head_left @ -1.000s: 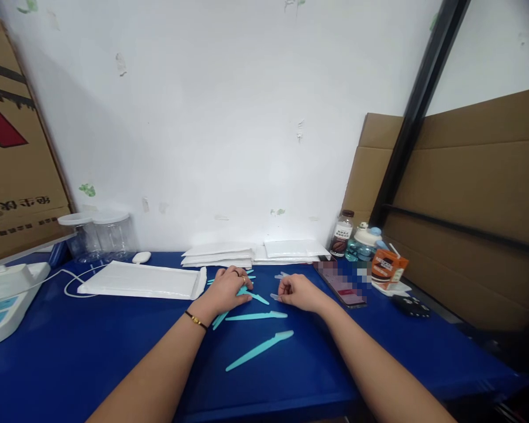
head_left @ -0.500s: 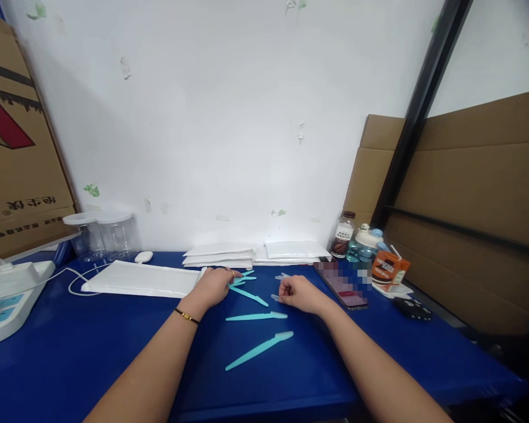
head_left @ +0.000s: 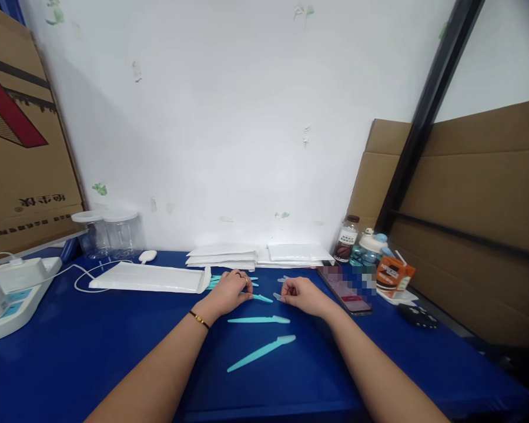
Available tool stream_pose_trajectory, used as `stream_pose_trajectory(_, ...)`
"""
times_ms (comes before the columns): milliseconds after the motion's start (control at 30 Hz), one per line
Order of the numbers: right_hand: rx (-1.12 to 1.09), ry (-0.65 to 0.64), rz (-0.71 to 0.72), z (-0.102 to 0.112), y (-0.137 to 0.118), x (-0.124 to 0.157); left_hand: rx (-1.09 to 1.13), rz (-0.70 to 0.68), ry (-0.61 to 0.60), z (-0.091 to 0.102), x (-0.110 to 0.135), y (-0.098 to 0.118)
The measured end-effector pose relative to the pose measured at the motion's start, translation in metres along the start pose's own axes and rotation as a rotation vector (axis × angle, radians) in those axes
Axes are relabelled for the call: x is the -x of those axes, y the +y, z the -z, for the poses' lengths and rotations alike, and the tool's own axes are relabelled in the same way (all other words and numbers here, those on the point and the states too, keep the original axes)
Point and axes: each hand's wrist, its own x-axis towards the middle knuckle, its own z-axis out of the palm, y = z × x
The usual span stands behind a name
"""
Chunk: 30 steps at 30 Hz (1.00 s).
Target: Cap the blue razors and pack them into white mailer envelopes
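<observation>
My left hand [head_left: 233,291] is closed on a turquoise eyebrow razor [head_left: 263,298], whose head points right past the fingertips. My right hand [head_left: 302,294] pinches a small clear blade cap [head_left: 277,296], a short gap away from that razor's head. Another clear cap [head_left: 284,279] lies just behind the right fingers. Nearer to me lie two more turquoise razors, a level razor [head_left: 259,320] and a slanted razor [head_left: 261,353]. Several other razors [head_left: 214,280] lie behind my left hand, partly hidden by it.
A white padded mailer [head_left: 152,278] lies left, with stacked white mailers [head_left: 223,257] by the wall. On the right are a phone [head_left: 344,289], a dark-capped bottle [head_left: 347,239], a teal bottle [head_left: 367,249], an orange drink carton [head_left: 394,275] and a black object [head_left: 417,315]. Clear jars [head_left: 121,235] and a power strip [head_left: 29,302] stand left.
My left hand has drawn back from the group of razors toward me and now grips one razor near its middle. My right hand stays almost in place with the cap.
</observation>
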Motion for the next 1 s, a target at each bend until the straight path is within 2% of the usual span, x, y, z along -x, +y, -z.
stream_pose_trajectory(433,-0.057,0.008,0.024,0.002,0.0,0.0,0.072,0.011,0.058,-0.005,-0.005,0.005)
stream_pose_trajectory(600,-0.118,-0.044,0.047,-0.004,-0.006,0.001,0.086,-0.01,0.017,-0.009,-0.007,0.017)
stream_pose_trajectory(733,-0.175,-0.15,0.036,0.005,-0.003,0.005,0.155,-0.01,-0.085,-0.005,-0.003,0.026)
stream_pose_trajectory(800,-0.181,-0.079,0.016,0.015,0.004,0.005,0.172,-0.008,-0.096,0.001,0.0,0.025)
stream_pose_trajectory(900,-0.042,0.161,-0.057,0.028,0.015,0.003,0.107,0.06,0.019,0.013,0.002,0.014)
stream_pose_trajectory(1000,0.11,0.239,-0.099,0.031,0.021,0.001,0.012,0.173,0.092,0.023,0.005,-0.002)
